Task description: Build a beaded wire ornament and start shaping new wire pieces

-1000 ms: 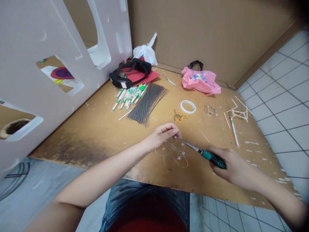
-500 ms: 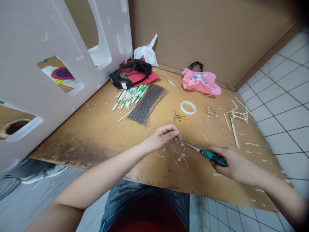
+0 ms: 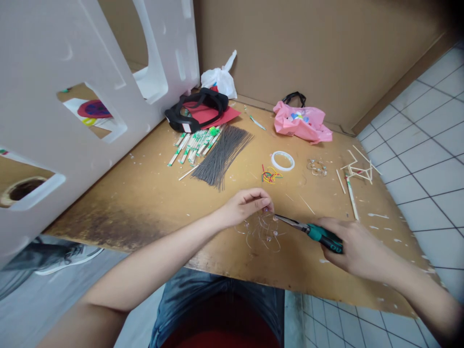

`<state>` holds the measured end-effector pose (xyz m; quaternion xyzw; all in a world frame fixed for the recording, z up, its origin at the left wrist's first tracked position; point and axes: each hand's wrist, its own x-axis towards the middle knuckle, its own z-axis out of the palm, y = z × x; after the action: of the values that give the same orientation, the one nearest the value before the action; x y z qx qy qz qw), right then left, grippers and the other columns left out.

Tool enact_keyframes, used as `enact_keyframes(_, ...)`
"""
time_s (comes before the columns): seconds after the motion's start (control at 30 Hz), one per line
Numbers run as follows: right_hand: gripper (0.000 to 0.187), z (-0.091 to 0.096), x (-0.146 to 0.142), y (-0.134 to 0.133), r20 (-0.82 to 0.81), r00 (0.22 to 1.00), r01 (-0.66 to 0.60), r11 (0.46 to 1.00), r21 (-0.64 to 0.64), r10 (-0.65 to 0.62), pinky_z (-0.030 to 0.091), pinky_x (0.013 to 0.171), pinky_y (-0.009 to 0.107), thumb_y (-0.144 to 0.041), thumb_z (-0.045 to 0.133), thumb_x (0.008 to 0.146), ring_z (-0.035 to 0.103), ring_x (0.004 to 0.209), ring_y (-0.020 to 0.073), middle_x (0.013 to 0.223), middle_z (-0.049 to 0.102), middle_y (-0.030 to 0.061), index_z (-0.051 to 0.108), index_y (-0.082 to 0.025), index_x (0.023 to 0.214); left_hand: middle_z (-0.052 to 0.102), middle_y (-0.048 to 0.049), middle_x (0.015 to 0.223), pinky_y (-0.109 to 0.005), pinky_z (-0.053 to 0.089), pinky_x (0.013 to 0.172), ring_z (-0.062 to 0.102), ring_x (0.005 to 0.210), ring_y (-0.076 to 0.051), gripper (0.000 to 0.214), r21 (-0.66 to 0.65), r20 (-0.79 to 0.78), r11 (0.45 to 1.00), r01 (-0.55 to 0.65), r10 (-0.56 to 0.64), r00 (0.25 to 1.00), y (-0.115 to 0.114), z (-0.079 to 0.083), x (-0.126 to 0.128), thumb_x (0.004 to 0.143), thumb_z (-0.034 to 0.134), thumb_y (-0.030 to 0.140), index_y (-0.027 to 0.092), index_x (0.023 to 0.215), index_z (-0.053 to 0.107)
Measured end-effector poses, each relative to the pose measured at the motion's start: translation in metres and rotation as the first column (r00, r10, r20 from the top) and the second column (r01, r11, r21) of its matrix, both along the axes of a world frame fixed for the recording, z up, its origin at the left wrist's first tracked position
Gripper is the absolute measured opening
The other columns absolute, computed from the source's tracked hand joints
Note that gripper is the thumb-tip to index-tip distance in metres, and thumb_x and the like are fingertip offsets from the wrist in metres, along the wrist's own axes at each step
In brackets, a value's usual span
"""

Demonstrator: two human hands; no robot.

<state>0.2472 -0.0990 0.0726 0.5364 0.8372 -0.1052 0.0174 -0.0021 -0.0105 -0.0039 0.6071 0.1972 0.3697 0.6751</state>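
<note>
At the back-left corner of the bench, I remotely observe a white bag; in front, a black headset overlaps red paper. A pink bag lies at the back edge, a stick frame near the right edge.

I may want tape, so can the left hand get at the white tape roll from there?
Probably yes: the white tape roll lies just beyond the left hand, with only low colored bands near the way, though the hand seems to be holding beaded wire and would need freeing.
</note>
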Motion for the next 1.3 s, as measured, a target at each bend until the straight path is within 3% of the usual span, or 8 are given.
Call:
enact_keyframes(0.13, 0.046, 0.002, -0.001, 0.000, -0.023, 0.999, 0.042, 0.992, -0.123, -0.045, 0.046, 0.061, 0.024, -0.009, 0.049, 0.065, 0.061, 0.067, 0.0140, 0.085, 0.067, 0.0004, 0.057, -0.024, 0.107, 0.060, -0.0042, 0.077, -0.024, 0.041, 0.072, 0.053, 0.072, -0.010, 0.027, 0.016, 0.016, 1.000, 0.012, -0.012, 1.000, -0.001, -0.001, -0.001, 0.084, 0.053, 0.037, 0.011, 0.078, 0.060)
enact_keyframes(0.47, 0.054, 0.005, 0.001, 0.007, -0.070, 0.997, 0.016, 0.984, -0.180, -0.029, 0.046, 0.065, 0.022, -0.006, 0.048, 0.061, 0.060, 0.072, 0.0116, 0.092, 0.067, -0.0020, 0.058, -0.026, 0.109, 0.060, -0.0038, 0.074, -0.024, 0.040, 0.071, 0.052, 0.070, -0.010, 0.028, -0.018, 0.007, 0.997, 0.069, -0.069, 0.998, 0.001, -0.001, -0.001, 0.083, 0.055, 0.037, 0.011, 0.076, 0.061)
enact_keyframes(0.7, 0.052, 0.006, 0.001, 0.010, -0.072, 0.997, -0.011, 0.979, -0.203, -0.004, 0.044, 0.057, 0.021, -0.004, 0.047, 0.058, 0.057, 0.063, 0.0105, 0.081, 0.066, -0.0023, 0.060, -0.024, 0.104, 0.061, -0.0034, 0.074, -0.024, 0.041, 0.072, 0.054, 0.070, -0.010, 0.027, -0.106, 0.025, 0.989, 0.106, -0.104, 0.994, 0.001, -0.002, 0.000, 0.081, 0.058, 0.038, 0.012, 0.076, 0.060)
enact_keyframes(1.1, 0.039, 0.010, -0.004, 0.001, 0.017, 0.998, 0.056, 0.981, -0.188, -0.054, 0.038, 0.053, 0.022, -0.008, 0.048, 0.062, 0.052, 0.056, 0.0113, 0.070, 0.062, -0.0020, 0.061, -0.023, 0.096, 0.060, -0.0027, 0.072, -0.024, 0.041, 0.070, 0.052, 0.068, -0.010, 0.029, -0.069, -0.049, 0.995, 0.071, -0.075, 0.996, -0.001, -0.002, 0.002, 0.079, 0.058, 0.040, 0.012, 0.073, 0.061)
enact_keyframes(1.3, 0.040, 0.000, 0.009, 0.001, -0.038, 0.983, 0.168, 0.963, -0.210, -0.180, 0.039, 0.053, 0.023, -0.011, 0.048, 0.065, 0.052, 0.056, 0.0120, 0.069, 0.062, -0.0018, 0.061, -0.022, 0.101, 0.066, -0.0053, 0.085, -0.028, 0.041, 0.081, 0.058, 0.079, -0.012, 0.025, -0.230, -0.018, 0.973, -0.028, 0.025, 1.000, 0.001, 0.001, 0.003, 0.075, 0.064, 0.037, 0.013, 0.083, 0.062)
